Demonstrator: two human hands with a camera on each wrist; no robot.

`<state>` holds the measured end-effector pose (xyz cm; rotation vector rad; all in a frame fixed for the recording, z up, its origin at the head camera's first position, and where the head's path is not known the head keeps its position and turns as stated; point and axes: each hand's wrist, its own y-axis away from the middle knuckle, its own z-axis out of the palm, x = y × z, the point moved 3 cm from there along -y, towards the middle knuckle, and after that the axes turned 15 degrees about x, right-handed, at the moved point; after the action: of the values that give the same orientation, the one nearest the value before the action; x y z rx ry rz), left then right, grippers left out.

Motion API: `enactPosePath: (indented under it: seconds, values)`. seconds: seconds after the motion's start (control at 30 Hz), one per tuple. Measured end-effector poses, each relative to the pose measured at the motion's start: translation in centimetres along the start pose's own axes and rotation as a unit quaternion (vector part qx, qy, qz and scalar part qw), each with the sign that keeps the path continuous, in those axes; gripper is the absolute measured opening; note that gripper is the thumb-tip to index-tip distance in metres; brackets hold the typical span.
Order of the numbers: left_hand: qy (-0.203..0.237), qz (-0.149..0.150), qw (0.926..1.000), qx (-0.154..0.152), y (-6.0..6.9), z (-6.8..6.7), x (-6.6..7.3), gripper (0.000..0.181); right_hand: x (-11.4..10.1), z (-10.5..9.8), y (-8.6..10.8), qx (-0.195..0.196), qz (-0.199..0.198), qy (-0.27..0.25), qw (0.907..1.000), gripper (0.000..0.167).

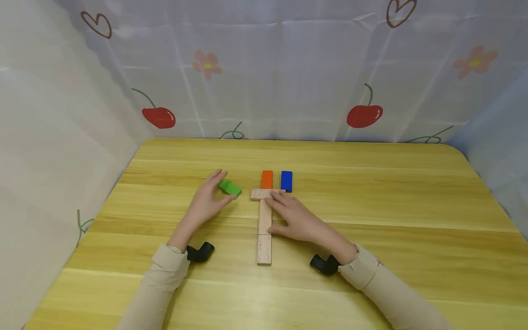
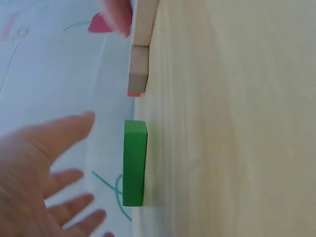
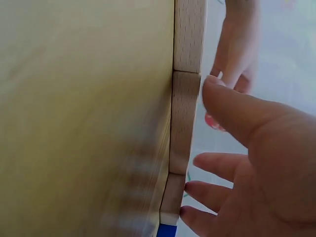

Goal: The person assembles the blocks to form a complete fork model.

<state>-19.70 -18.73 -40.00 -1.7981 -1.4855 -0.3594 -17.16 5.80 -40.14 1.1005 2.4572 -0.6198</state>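
Observation:
A green block [image 1: 229, 188] lies slantwise on the table, left of the wooden blocks. My left hand [image 1: 205, 200] is around it with thumb and fingers spread; in the left wrist view a gap shows between hand and green block [image 2: 134, 165]. Plain wooden blocks form a T: a crosswise one [image 1: 256, 195] at the far end, then a middle one [image 1: 265, 216] and a near one [image 1: 264, 250] end to end. Over the crosswise and middle blocks reaches my right hand [image 1: 299, 221], fingers extended; its fingertips appear to touch the crosswise block [image 3: 174, 197].
Just beyond the crosswise block lie an orange block [image 1: 267, 179] and, to its right, a blue block [image 1: 286, 181]. Black wrist-worn fittings [image 1: 201, 252] jut from both sleeves above the wooden table [image 1: 392, 192]. A printed curtain [image 1: 280, 82] stands behind the far edge.

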Motion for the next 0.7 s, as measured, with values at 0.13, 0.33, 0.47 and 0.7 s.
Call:
enactPosePath:
  seconds: [0.13, 0.33, 0.47, 0.7]
  values:
    - [-0.013, -0.036, 0.9993, 0.006, -0.1, 0.1, -1.0, 0.082, -0.1, 0.1, 0.2, -0.010, 0.004, 0.008, 0.9999, 0.073]
    - [-0.019, -0.063, 0.9976, 0.020, 0.0, 1.1, -1.6, 0.084, -0.1, 0.1, 0.3, -0.005, 0.002, 0.011, 0.9999, 0.074]
    - [-0.019, -0.057, 0.9975, 0.036, 0.1, 1.4, -1.5, 0.076, -0.1, 0.1, 0.3, -0.005, 0.000, 0.010, 0.9999, 0.074]
    - [-0.004, -0.039, 0.9982, 0.045, -0.1, 1.4, -1.6, 0.070, 0.0, 0.1, 0.4, -0.003, 0.001, 0.008, 1.0000, 0.074]
